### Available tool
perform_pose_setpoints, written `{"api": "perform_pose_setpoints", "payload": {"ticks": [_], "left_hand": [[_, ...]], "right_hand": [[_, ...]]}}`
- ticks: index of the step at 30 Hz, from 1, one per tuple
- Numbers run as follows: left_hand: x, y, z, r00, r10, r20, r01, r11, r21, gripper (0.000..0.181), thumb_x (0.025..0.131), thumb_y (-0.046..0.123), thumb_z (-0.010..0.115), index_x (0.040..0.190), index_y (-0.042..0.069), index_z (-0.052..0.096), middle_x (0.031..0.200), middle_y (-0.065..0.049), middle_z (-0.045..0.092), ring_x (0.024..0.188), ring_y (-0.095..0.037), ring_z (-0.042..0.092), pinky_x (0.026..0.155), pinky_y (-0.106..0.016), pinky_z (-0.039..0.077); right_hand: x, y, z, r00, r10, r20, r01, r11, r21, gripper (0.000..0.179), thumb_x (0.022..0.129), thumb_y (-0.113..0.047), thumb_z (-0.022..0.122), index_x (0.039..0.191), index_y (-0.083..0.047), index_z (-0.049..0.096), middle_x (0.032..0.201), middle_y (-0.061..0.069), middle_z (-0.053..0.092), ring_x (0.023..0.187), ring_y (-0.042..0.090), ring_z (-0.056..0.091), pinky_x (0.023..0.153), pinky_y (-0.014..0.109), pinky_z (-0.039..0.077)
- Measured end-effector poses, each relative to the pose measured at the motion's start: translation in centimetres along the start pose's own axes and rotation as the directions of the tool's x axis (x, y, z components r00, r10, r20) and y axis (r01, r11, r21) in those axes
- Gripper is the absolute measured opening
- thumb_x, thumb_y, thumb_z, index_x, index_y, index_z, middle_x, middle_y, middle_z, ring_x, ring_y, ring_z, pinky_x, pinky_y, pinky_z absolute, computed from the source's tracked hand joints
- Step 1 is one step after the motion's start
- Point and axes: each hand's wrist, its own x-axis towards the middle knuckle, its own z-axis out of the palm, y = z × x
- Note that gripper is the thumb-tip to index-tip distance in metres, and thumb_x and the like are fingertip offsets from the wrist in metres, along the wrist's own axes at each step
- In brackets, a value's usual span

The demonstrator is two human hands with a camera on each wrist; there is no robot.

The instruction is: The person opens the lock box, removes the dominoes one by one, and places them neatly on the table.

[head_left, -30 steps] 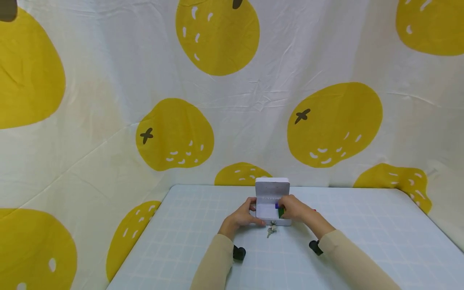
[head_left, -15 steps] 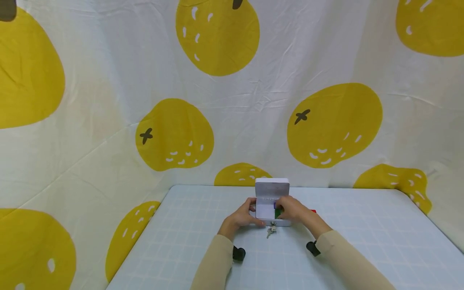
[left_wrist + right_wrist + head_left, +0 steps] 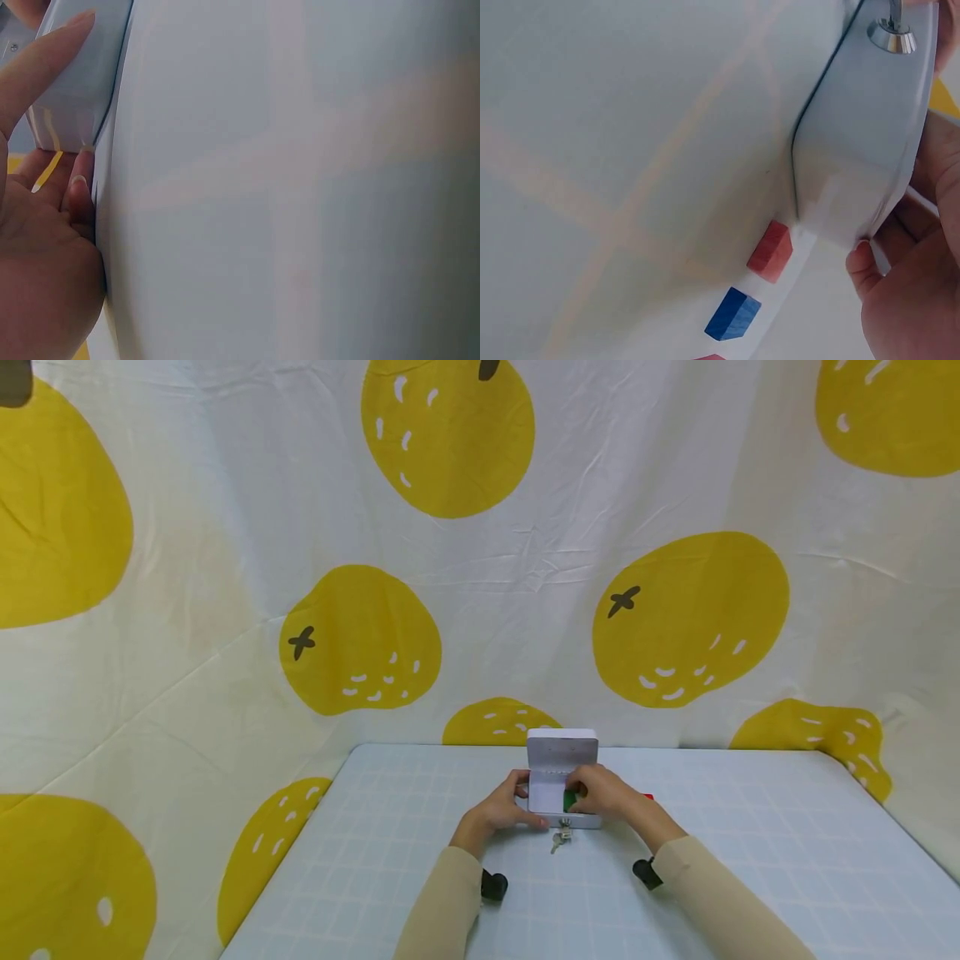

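A small white metal cash box stands on the table with its lid raised. My left hand grips its left side, thumb along the front and fingers round the side; the left wrist view shows this thumb on the box wall. Inside the right part of the box, the fingers of my right hand pinch a green block, partly covered by them. Keys hang from the lock at the front.
Beside the box on the right lie a red block and a blue block. A sliver of another red piece shows at that view's bottom edge. A fruit-print curtain hangs behind the table.
My right hand has shifted slightly left inside the box, and the green block has moved left with it. The blue piece seen behind it earlier is now mostly hidden. My left hand stays put.
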Motion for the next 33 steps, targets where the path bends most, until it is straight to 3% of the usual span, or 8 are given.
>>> {"api": "perform_pose_setpoints", "payload": {"ticks": [6, 19, 24, 29, 33], "left_hand": [[0.1, -0.1, -0.1, 1.0, 0.002, 0.004, -0.002, 1.0, -0.004, 0.091, 0.072, 0.022, 0.096, 0.147, 0.024, 0.044, 0.123, -0.001, 0.054, 0.113, -0.025, 0.048, 0.104, -0.05, 0.038], [0.2, 0.0, -0.1, 1.0, 0.017, 0.012, -0.017, 1.0, -0.019, 0.09, 0.072, 0.019, 0.096, 0.146, 0.024, 0.045, 0.122, -0.001, 0.054, 0.113, -0.025, 0.048, 0.103, -0.049, 0.039], [0.1, 0.0, -0.2, 0.999, 0.047, 0.018, -0.046, 0.999, -0.017, 0.087, 0.074, 0.015, 0.094, 0.145, 0.02, 0.045, 0.121, -0.001, 0.054, 0.111, -0.022, 0.048, 0.099, -0.044, 0.039], [0.0, -0.1, -0.1, 0.999, 0.04, 0.016, -0.039, 0.999, -0.025, 0.086, 0.074, 0.015, 0.094, 0.144, 0.021, 0.045, 0.121, -0.001, 0.054, 0.111, -0.022, 0.048, 0.1, -0.044, 0.038], [0.0, -0.1, -0.1, 0.999, 0.031, 0.01, -0.03, 0.999, -0.025, 0.085, 0.074, 0.016, 0.094, 0.144, 0.021, 0.046, 0.121, -0.002, 0.054, 0.111, -0.023, 0.048, 0.101, -0.045, 0.039]], "right_hand": [[0.1, -0.1, -0.3, 0.999, -0.019, 0.026, 0.018, 0.999, 0.034, 0.029, 0.082, -0.01, 0.087, 0.107, -0.002, 0.076, 0.088, 0.005, 0.067, 0.08, 0.019, 0.055, 0.076, 0.036, 0.049], [0.7, -0.3, 0.3, 0.997, -0.077, -0.009, 0.075, 0.987, -0.139, 0.024, 0.079, -0.015, 0.09, 0.099, -0.007, 0.08, 0.091, -0.001, 0.07, 0.081, 0.017, 0.054, 0.082, 0.041, 0.049], [0.9, -0.7, 0.4, 0.995, -0.104, 0.0, 0.103, 0.991, -0.081, 0.023, 0.08, -0.007, 0.088, 0.1, -0.002, 0.079, 0.091, 0.004, 0.07, 0.083, 0.019, 0.056, 0.083, 0.04, 0.051], [1.0, -0.8, 0.7, 0.995, -0.1, 0.021, 0.1, 0.995, 0.002, 0.02, 0.082, -0.003, 0.085, 0.1, 0.001, 0.078, 0.079, 0.003, 0.066, 0.073, 0.016, 0.055, 0.07, 0.03, 0.051], [1.1, -0.9, 1.0, 0.997, -0.081, 0.017, 0.081, 0.997, 0.006, 0.02, 0.082, -0.005, 0.085, 0.1, 0.001, 0.078, 0.073, -0.001, 0.061, 0.07, 0.015, 0.054, 0.067, 0.028, 0.05]]}}
